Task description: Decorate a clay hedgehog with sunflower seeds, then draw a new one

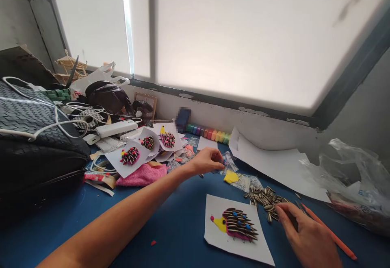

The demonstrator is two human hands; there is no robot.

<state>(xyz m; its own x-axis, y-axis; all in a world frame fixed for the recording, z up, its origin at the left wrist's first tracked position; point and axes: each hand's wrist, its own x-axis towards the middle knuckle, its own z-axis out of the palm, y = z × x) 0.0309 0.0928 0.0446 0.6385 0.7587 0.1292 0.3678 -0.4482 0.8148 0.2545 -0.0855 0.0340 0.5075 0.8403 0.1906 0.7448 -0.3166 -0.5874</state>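
My left hand (pixel 209 160) reaches across the table, thumb and forefinger closed at the edge of a small clear plastic bag (pixel 230 162) with a bit of blue in it. My right hand (pixel 309 233) is curled beside a heap of striped sunflower seeds (pixel 268 199); what its fingers hold, if anything, is hidden. Between the hands lies a white card (pixel 213 241) bearing a hedgehog (pixel 239 224). Its face is yellow clay with a pink nose; seeds form the spines, dotted with blue balls. Yellow clay (pixel 230 177) lies on another clear bag.
An orange pencil-like stick (pixel 330 233) lies by my right hand. Finished hedgehog cards (pixel 122 168) and a pink cloth (pixel 143 176) sit at left, near a black bag (pixel 39 138). Coloured clay tubs (pixel 210 133), white paper (pixel 268 164) and a plastic bag (pixel 359 186) line the back and right.
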